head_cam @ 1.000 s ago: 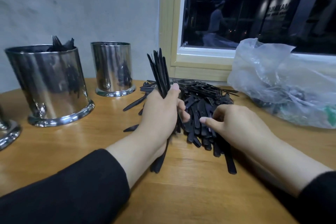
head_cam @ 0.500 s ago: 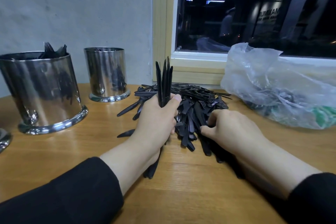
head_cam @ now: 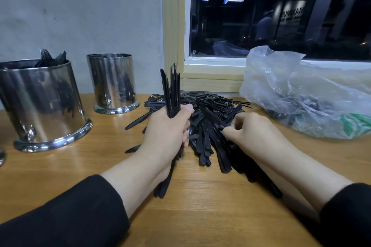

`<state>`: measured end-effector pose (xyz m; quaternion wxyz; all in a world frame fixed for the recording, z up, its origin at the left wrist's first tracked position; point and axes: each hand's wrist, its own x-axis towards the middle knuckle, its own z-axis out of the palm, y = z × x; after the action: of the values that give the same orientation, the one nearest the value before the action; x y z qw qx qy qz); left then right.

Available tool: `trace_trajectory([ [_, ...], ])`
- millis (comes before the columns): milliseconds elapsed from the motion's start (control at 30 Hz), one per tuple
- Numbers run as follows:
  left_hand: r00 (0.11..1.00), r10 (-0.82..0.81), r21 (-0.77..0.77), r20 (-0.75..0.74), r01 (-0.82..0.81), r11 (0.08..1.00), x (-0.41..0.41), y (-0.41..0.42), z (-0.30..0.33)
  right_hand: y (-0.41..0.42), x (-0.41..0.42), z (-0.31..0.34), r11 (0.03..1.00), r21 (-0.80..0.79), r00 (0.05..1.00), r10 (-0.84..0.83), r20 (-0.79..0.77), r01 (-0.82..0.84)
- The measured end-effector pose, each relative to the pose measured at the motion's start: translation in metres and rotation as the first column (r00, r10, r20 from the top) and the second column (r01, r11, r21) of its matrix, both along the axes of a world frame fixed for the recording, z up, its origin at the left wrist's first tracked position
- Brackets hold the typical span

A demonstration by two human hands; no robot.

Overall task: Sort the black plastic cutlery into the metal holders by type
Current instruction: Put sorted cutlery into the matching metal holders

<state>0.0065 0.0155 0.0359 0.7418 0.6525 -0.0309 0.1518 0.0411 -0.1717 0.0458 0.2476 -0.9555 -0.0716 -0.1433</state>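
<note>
So the wooden table (head_cam: 60, 168) takes up basically the whole lower half, pushed up against a grey wall and a dark window (head_cam: 281, 12) with a pale frame. On the right side of it sits a big crumpled clear plastic bag (head_cam: 305, 94), with what looks like more dark cutlery and something green inside, hard to make out through the plastic.

Over on the left there's a large metal holder (head_cam: 42, 104), shiny, with a few black fork heads poking up over the rim. Behind it and closer to the wall stands a smaller metal holder (head_cam: 112, 82); can't really see what's in it from here. A sliver of a third shiny base peeks in at the far left edge.

Middle of the table, between the holders and the bag, is the pile of black plastic cutlery (head_cam: 208, 126), all jumbled, forks and handles pointing every which way.

The left hand (head_cam: 168, 132) is wrapped tight around a bundle of black pieces (head_cam: 171, 90), held upright so the ends stick up above the fist and the other ends touch the table below the wrist. The right hand (head_cam: 255, 132) is down on the pile with fingers curled in, pinching at a piece near the top of the heap. Both arms wear black sleeves.
</note>
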Motion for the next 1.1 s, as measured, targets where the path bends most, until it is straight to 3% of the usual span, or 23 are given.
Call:
trace_trajectory([
  [167, 1.000, -0.011, -0.059, -0.025, 0.010, 0.998, 0.002, 0.002, 0.000, 0.007, -0.009, 0.003, 0.939, 0.259, 0.964, 0.181, 0.193, -0.228],
  [300, 0.998, -0.051, -0.072, -0.026, 0.049, 0.996, 0.001, -0.001, 0.000, 0.020, -0.020, -0.003, 0.866, 0.225, 0.887, 0.395, 0.239, -0.446],
  [467, 0.998, -0.062, -0.029, -0.014, 0.062, 0.998, -0.003, -0.006, -0.001, 0.026, -0.030, -0.003, 0.809, 0.127, 0.816, 0.552, 0.169, -0.574],
  [533, 0.999, -0.045, -0.020, -0.026, 0.045, 0.999, -0.004, -0.007, 0.000, 0.022, -0.028, 0.000, 0.829, 0.107, 0.829, 0.525, 0.192, -0.549],
  [633, 1.000, -0.003, 0.029, -0.021, 0.003, 1.000, -0.003, -0.006, 0.001, 0.007, -0.012, 0.002, 0.931, 0.157, 0.918, 0.278, 0.282, -0.330],
  [733, 0.999, -0.007, 0.010, 0.038, 0.007, 1.000, -0.004, -0.006, 0.001, -0.009, 0.002, -0.001, 0.974, 0.153, 0.966, 0.133, 0.221, -0.169],
  [967, 0.999, -0.036, 0.139, -0.003, 0.036, 0.990, -0.007, -0.013, -0.013, 0.006, -0.001, -0.013, 0.942, -0.104, 0.937, 0.330, 0.116, -0.319],
  [1100, 1.000, -0.004, 0.128, -0.004, 0.004, 0.992, -0.006, -0.012, -0.009, 0.013, -0.003, -0.020, 0.888, -0.261, 0.914, 0.403, 0.046, -0.378],
])
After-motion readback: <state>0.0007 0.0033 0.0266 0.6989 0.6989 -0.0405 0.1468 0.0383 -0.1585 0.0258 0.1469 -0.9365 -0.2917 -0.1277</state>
